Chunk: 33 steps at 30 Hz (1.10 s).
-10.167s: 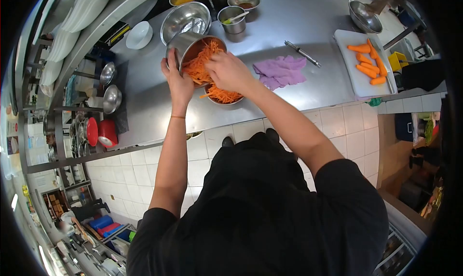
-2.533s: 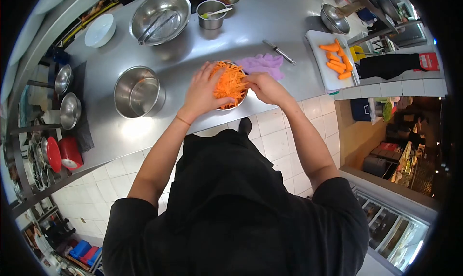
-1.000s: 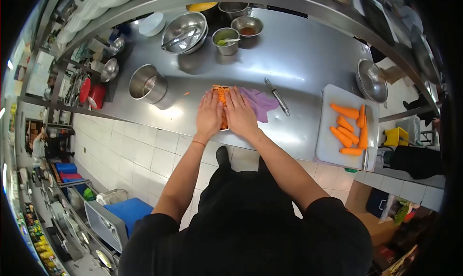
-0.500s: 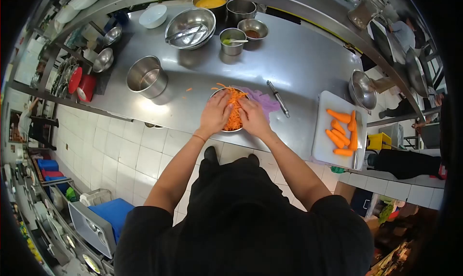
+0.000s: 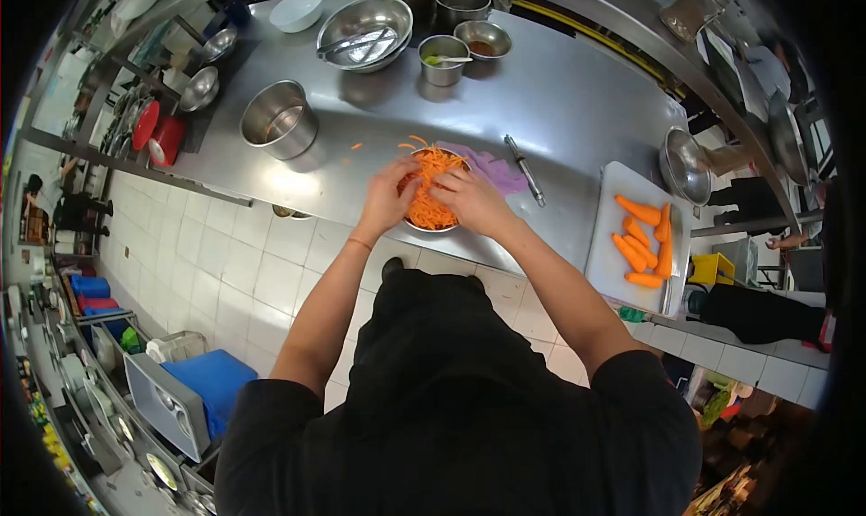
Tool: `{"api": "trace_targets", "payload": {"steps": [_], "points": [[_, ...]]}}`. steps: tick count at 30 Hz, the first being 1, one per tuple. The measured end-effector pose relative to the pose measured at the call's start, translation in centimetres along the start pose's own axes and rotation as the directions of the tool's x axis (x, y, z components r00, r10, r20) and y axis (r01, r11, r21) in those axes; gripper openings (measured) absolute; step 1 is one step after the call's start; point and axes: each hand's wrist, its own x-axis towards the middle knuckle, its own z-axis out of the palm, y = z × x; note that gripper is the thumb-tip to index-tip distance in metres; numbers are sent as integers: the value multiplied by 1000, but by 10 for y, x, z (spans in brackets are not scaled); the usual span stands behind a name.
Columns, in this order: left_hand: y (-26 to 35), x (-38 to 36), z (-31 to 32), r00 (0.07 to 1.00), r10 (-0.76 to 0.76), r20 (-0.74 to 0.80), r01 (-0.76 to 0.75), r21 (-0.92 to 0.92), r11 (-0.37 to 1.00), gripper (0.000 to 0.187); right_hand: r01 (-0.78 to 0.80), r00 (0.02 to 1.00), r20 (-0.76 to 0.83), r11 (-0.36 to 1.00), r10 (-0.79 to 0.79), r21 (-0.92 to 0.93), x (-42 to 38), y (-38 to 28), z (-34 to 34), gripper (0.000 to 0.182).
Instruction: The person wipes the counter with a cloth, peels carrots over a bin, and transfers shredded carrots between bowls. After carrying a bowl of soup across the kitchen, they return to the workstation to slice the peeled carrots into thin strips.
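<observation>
A round metal bowl (image 5: 435, 228) heaped with shredded carrot (image 5: 433, 205) sits near the front edge of the steel table. My left hand (image 5: 390, 196) is at the bowl's left side, thumb apart from the curved fingers, touching the shreds. From the right, my right hand (image 5: 473, 200) lies over the heap with its fingers stretched out; some fingertips are in the shreds. A purple cloth (image 5: 492, 169) shows behind and to the right of the bowl. Beyond the cloth lies a slim metal hand tool (image 5: 524, 170), perhaps a peeler.
Several peeled carrots (image 5: 639, 211) lie on a white cutting board (image 5: 609, 245) at right, with a knife along its edge. A deep steel pot (image 5: 280, 121) stands left. Several bowls and pots, including a large steel bowl (image 5: 365, 31), line the back. Stray shreds dot the table.
My left hand has drawn back toward the bowl's left rim, baring more shreds. My right hand has shifted inward over the heap. The camera view has moved slightly.
</observation>
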Motion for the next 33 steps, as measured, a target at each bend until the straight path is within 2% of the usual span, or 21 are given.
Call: {"api": "trace_targets", "payload": {"steps": [1, 3, 7, 9, 12, 15, 16, 17, 18, 19, 20, 21, 22, 23, 24, 25, 27, 28, 30, 32, 33], "points": [[-1, -1, 2, 1000, -5, -2, 5, -2, 1000, 24, 12, 999, -43, 1000, -11, 22, -7, -1, -1, 32], [-1, -2, 7, 996, 92, 20, -93, 35, 995, 25, 27, 996, -84, 999, -23, 44, -19, -2, -1, 33], [10, -4, 19, 997, 69, -18, -66, 132, 989, 30, 24, 993, -116, 995, -12, 96, -33, -5, 3, 30], [16, -3, 25, 972, 223, 77, -233, 461, 856, 37, 29, 992, -124, 994, -17, 101, -37, -5, 2, 30], [20, -4, 33, 975, 200, 96, -218, 575, 789, 40, 4, 996, -92, 991, 9, 137, -36, -5, 0, 30], [18, -1, 32, 980, 190, 65, -197, 481, 854, 40, -5, 997, -75, 991, 14, 131, -33, -3, 1, 28], [16, 0, 31, 980, 190, 65, -198, 482, 854, 40, 1, 985, -166, 973, 38, 233, -31, -2, -3, 26], [14, 3, 29, 991, 135, -2, -129, 295, 947, 39, 17, 965, -252, 943, 71, 331, -28, 0, -7, 24], [11, 4, 26, 996, 66, -54, -61, 90, 994, 39, 16, 965, -250, 943, 72, 333, -23, 4, -12, 24], [11, 3, 20, 997, 59, -51, -54, 87, 995, 39, -82, 950, -259, 941, 174, 329, -17, 10, -18, 24], [11, 3, 12, 999, 50, -14, -49, 69, 996, 47, -181, 923, -269, 929, 273, 323, -12, 16, -23, 24], [16, 5, 3, 999, 47, 20, -48, 51, 998, 57, -234, 919, -227, 909, 323, 344, -5, 19, -26, 24], [29, 1, -4, 999, 47, 22, -48, 50, 998, 57, -237, 918, -227, 909, 325, 344, 0, 25, -23, 24], [45, -9, -11, 991, 63, 121, -101, 338, 936, 72, -273, 924, -180, 911, 338, 310, 3, 30, -18, 25], [52, -15, -15, 975, 48, 217, -170, 590, 789, 88, -304, 928, -132, 912, 349, 275, 7, 32, -17, 26], [50, -17, -15, 976, 46, 215, -167, 590, 790, 88, -303, 929, -130, 913, 347, 275, 6, 31, -17, 26], [41, -17, -15, 948, -1, 318, -166, 496, 852, 113, -320, 947, 43, 928, 318, 190, 11, 31, -18, 27], [37, -15, -17, 951, -2, 308, -160, 501, 851, 113, -310, 951, 42, 932, 307, 188, 14, 38, -18, 27], [33, -14, -16, 959, 9, 283, -78, 231, 970, 105, -292, 949, -26, 906, 315, 305, 23, 54, -23, 26], [24, -16, -14, 966, -5, 259, -60, 242, 968, 100, -304, 941, -57, 907, 334, 292, 45, 60, -32, 20], [22, -16, -14, 970, -13, 245, -50, 251, 967, 96, -391, 906, -4, 841, 423, 375, 61, 70, -28, 18]]}}
